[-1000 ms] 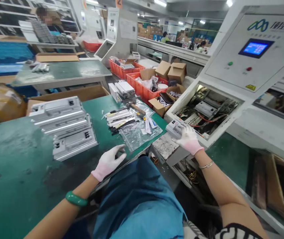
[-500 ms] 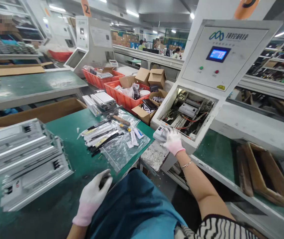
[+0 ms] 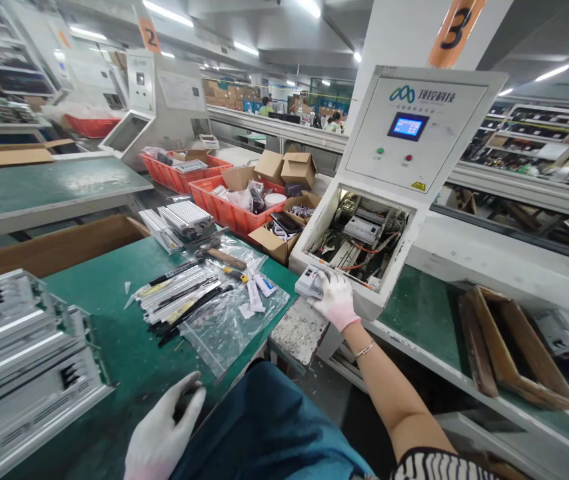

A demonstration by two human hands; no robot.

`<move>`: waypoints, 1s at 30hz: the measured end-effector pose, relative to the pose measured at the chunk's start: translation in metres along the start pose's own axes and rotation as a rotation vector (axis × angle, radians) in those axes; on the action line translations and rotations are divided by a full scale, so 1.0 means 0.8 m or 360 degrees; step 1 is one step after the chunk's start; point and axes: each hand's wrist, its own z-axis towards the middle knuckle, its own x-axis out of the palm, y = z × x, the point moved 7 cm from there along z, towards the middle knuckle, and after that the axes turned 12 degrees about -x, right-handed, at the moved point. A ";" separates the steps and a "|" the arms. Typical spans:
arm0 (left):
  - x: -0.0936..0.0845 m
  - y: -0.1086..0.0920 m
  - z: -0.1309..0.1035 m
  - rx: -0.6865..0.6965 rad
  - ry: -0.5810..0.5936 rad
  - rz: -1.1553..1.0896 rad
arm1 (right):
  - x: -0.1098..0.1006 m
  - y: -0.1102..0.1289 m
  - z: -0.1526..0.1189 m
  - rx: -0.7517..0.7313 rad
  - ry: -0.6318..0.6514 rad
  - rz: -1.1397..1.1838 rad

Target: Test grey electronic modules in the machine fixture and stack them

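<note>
My right hand [image 3: 336, 299], in a white glove with a pink cuff, grips a small light-grey plastic housing [image 3: 308, 283]. That housing is at the front left corner of the white machine [image 3: 389, 293], above a worn metal ledge [image 3: 298, 331]. Inside the machine's opening sits another grey housing [image 3: 363, 230] among metal parts and red tubing. My left hand [image 3: 169, 423], gloved too, hovers near the front edge of the green table [image 3: 129, 360]. Its fingers are loosely curled with the thumb apart, and nothing shows in them. Stacked grey housings with metal profiles [image 3: 29, 380] lie left of it.
On the table are black and white strips [image 3: 179, 300], a wooden-handled hammer [image 3: 227, 258], white tubes [image 3: 255, 295] and a plastic bag [image 3: 229, 340]. Red crates [image 3: 229, 213] and cardboard boxes [image 3: 277, 243] stand behind. A wooden box [image 3: 529, 353] lies at right.
The view has turned slightly right and tilted up, so most things appear further left. My right hand stays on the housing by the machine; my left hand stays loosely curled.
</note>
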 end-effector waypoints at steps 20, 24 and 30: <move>0.008 0.006 -0.003 -0.0046 0.0119 0.0039 | 0.000 -0.002 -0.002 0.0031 -0.0007 -0.0007; 0.008 0.005 -0.004 -0.0008 0.0106 0.0025 | -0.002 -0.003 0.006 0.0060 0.0169 -0.0101; 0.008 0.004 -0.008 0.0062 0.0075 0.0041 | -0.002 -0.016 0.022 0.0118 0.0501 -0.0159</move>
